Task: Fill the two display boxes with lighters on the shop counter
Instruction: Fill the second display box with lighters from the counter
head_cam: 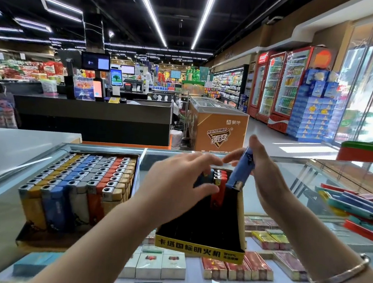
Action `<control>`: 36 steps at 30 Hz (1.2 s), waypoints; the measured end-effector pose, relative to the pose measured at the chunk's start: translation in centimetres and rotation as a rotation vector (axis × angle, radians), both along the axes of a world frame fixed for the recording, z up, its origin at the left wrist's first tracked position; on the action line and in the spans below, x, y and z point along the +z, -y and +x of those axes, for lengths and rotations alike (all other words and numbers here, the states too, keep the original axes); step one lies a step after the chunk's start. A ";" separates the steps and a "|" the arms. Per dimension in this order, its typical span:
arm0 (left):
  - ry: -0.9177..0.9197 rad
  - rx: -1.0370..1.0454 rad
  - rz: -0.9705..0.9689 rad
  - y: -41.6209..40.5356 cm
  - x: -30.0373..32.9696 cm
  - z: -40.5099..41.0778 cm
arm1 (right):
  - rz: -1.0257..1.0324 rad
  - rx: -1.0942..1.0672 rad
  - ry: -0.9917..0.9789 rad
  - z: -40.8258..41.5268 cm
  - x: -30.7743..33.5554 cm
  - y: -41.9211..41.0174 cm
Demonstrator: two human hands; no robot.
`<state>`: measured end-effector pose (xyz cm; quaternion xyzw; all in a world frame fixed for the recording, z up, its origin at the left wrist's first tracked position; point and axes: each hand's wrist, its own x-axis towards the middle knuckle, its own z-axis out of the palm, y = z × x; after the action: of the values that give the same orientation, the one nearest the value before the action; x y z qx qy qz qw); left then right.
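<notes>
Two display boxes stand on the glass counter. The left display box (32, 238) is packed with rows of lighters in yellow, blue, grey and red. The right display box (199, 248), black inside with a yellow front, holds only a few lighters (218, 190) at its far end. My left hand (176, 186) reaches into that far end, thumb and fingers curled around a dark blue lighter there. My right hand (266, 179) holds a blue lighter (241, 170) upside down, tilted, just above the box's far right corner.
A pile of loose lighters (358, 207) lies on the counter at the right. Cigarette packs (257, 271) show under the glass counter top (315, 175). A white surface (15, 144) lies to the left. Checkout desks, a freezer and drink fridges stand behind.
</notes>
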<state>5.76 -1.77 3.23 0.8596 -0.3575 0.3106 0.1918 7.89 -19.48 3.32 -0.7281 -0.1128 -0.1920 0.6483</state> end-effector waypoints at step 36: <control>0.167 0.075 -0.047 -0.2 -1.2 2.4 | -0.291 0.106 -0.281 0.5 -0.9 1.0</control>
<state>8.11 -1.59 2.06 0.8389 -0.3324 0.3963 0.1695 8.44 -20.45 2.40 -0.8267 -0.0859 -0.0360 0.5549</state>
